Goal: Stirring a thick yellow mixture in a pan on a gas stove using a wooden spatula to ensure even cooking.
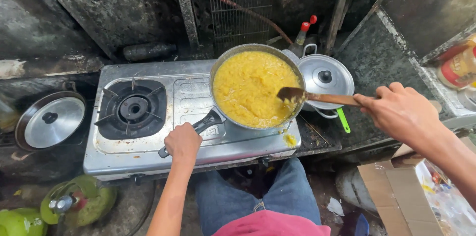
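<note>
A round pan (216,70) full of thick yellow mash (250,87) sits on the right burner of a steel two-burner stove (191,92). My left hand (182,142) grips the pan's black handle (206,123) at the stove's front. My right hand (399,109) holds a wooden spatula (322,98) by its shaft. The spatula's blade rests in the mash at the pan's right rim. A blob of yellow mash (289,140) lies on the stove's front right corner.
The left burner (133,108) is bare. A lidded steel pot (325,80) stands right of the pan, another lid (52,119) lies left of the stove. Green gas cylinders (74,204) sit lower left, a cardboard box (396,191) lower right. Sooty walls close behind.
</note>
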